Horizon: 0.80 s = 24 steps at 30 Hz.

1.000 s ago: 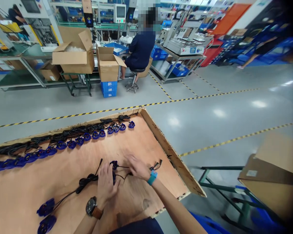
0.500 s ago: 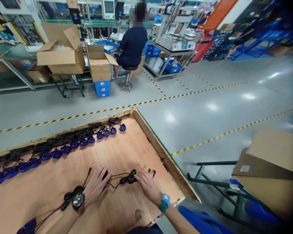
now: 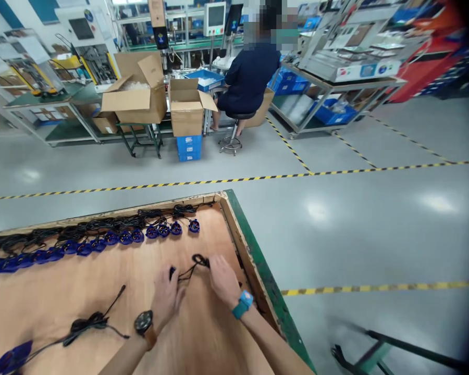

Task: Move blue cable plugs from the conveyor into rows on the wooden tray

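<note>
My left hand (image 3: pixel 166 294) is closed around a small black part at one end of a black cable. My right hand (image 3: pixel 223 279) grips the coiled bundle of that black cable (image 3: pixel 200 260), just above the wooden tabletop (image 3: pixel 133 271). Thin strands of cable run between the two hands. To the left lies a second tied black cable (image 3: pixel 86 323), joined to a blue round part (image 3: pixel 14 357) near the lower left corner. Along the far rim stands a row of blue round sockets (image 3: pixel 125 237) with coloured bits inside, their black cables (image 3: pixel 82 227) heaped behind them.
A raised wooden rim with a green edge (image 3: pixel 258 260) bounds the table on the right. Beyond the floor tape, a seated person (image 3: pixel 252 78) faces a bench. Open cardboard boxes (image 3: pixel 186 112) stand near that person. A green metal frame (image 3: pixel 371 354) is at lower right.
Both hands have moved away from me across the table, and the right hand has lifted the cable bundle. My view has shifted right; the cardboard box at right has left view.
</note>
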Tool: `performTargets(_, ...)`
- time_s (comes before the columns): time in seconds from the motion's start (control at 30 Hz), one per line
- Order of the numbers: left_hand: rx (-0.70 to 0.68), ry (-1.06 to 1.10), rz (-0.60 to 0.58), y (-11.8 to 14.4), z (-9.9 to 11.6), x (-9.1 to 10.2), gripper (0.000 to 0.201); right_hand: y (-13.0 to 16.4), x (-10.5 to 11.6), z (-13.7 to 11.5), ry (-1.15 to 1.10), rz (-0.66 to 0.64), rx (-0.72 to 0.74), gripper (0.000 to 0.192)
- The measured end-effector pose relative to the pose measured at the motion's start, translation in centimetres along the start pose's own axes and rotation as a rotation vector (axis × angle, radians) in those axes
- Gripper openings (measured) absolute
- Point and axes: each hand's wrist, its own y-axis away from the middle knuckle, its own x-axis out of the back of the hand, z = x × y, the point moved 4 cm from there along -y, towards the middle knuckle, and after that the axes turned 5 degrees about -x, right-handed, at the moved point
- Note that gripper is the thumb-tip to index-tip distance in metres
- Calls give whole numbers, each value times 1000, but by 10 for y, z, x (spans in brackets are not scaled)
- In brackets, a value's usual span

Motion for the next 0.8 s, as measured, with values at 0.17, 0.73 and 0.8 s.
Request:
performTargets(0.17,339,77,102,-85,87,-31,49,-72,44,45,-128,32,-157,17)
performTargets(0.73,265,-3,181,-190,141,-67,62,-228,41,38,-122,-314,372,42)
performTargets(0.8,345,-24,238,-208,143,-73,56,-235,33,35,-101,-341,384,47)
